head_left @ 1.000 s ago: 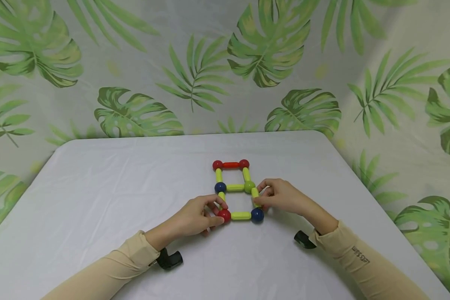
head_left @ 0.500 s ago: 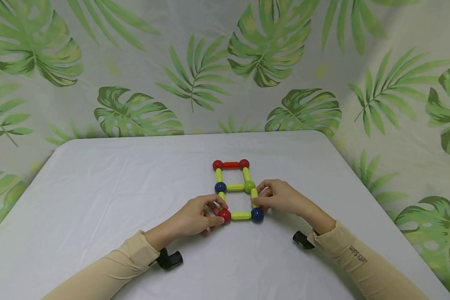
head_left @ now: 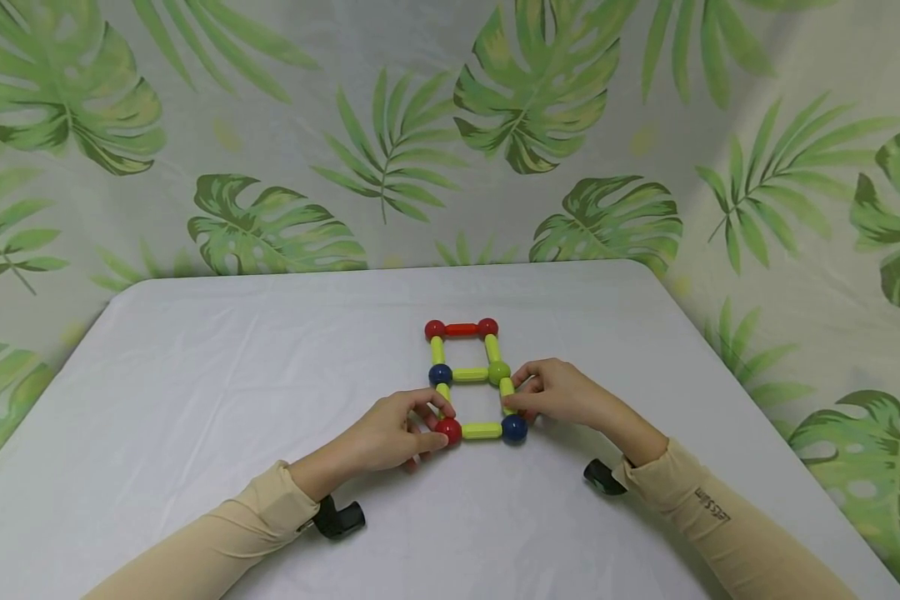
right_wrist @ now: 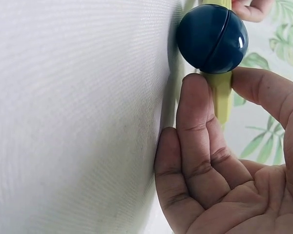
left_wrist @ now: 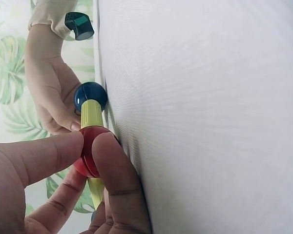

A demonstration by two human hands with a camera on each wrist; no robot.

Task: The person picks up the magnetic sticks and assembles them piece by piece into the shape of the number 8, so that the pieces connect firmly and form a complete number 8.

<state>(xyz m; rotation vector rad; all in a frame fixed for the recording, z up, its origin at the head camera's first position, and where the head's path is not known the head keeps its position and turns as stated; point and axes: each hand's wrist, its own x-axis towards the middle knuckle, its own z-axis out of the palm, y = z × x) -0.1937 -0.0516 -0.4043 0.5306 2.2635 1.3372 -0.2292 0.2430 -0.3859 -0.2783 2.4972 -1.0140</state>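
Observation:
On the white table lies a flat ladder-shaped frame of balls and rods. Its far end has two red balls joined by a red rod. A dark blue ball and a green ball form the middle corners, with a yellow-green rod between them. My left hand pinches the near red ball between thumb and fingers. With thumb and fingers, my right hand pinches the right side yellow-green rod, just beyond the near blue ball. Fingers partly hide both near side rods.
The white table stretches around the frame on all sides. A leaf-print cloth hangs behind and beside it. Black wrist cameras, one left and one right, hang under the sleeves.
My right hand and the rod it pinches have shifted slightly left, so the rod now stands straighter between the green and blue balls. The left hand has stayed still.

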